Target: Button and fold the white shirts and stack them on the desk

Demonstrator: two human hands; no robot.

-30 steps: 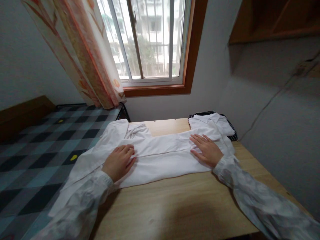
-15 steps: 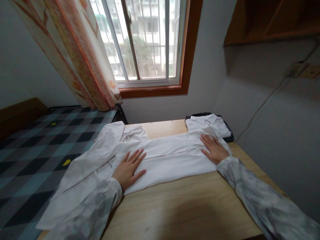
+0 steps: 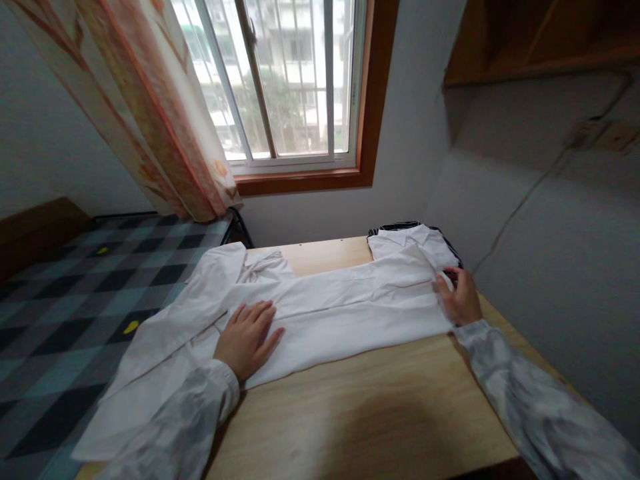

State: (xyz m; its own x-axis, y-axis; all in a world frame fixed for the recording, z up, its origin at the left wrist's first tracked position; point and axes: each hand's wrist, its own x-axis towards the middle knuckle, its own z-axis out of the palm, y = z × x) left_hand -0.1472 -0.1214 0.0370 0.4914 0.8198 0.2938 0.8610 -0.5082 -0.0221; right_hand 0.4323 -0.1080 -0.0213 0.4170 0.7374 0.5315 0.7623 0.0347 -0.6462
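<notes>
A white shirt (image 3: 340,307) lies in a long folded strip across the wooden table (image 3: 360,413), its left part spreading over the table's left side beside the bed. My left hand (image 3: 245,340) rests flat on the cloth left of centre, fingers stretched out. At the strip's right end, my right hand (image 3: 461,298) has its fingers curled and closed on the edge of the shirt; the fingertips are partly hidden. Just behind that end sits a folded white collared shirt (image 3: 407,241) on top of a dark striped cloth (image 3: 400,227).
A bed with a checked sheet (image 3: 65,320) stands to the left. Ahead are a window (image 3: 285,87) and a patterned curtain (image 3: 150,107). On the right wall hang a wooden shelf (image 3: 525,47) and a cable (image 3: 520,207) running down from a socket (image 3: 590,133).
My right hand has slid right, from lying flat on the cloth to closing its fingers at the strip's right end. My left hand has shifted slightly left, staying flat.
</notes>
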